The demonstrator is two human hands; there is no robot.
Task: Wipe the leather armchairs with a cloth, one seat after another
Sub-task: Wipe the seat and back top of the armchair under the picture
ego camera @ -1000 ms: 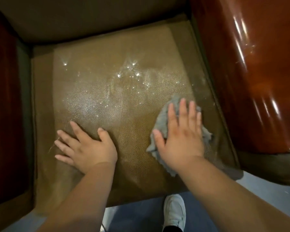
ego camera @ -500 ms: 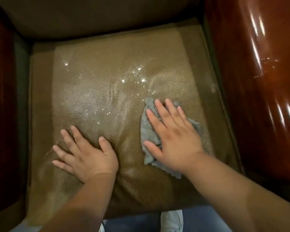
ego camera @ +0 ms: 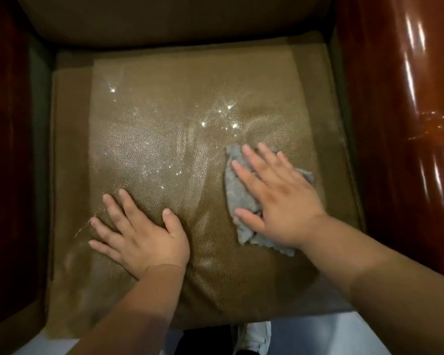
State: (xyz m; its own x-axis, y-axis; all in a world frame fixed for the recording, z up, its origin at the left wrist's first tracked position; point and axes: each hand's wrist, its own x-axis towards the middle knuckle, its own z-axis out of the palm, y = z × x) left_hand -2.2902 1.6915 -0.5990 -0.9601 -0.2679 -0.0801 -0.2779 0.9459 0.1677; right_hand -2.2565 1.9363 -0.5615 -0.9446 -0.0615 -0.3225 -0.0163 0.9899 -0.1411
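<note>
As right hand slid cloth leftward since a second ago, fingers spread flat on it, left hand unmoved, splayed on seat cushion.

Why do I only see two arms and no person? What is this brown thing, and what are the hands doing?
The camera sits on the person's head and looks down, so you see what they see: their own arms, and no face. There is no robot here, just a person.

The brown thing is the seat cushion of a leather armchair, seen from above. The shiny reddish wood on the right is an armrest. The sparkly specks on the leather look like wet drops catching the light.

The right hand lies flat with straight fingers on a grey cloth, pressing it onto the seat to wipe it. The left hand holds nothing; it rests flat on the cushion, probably for support.

At the bottom you can see a white shoe on the floor.
</note>
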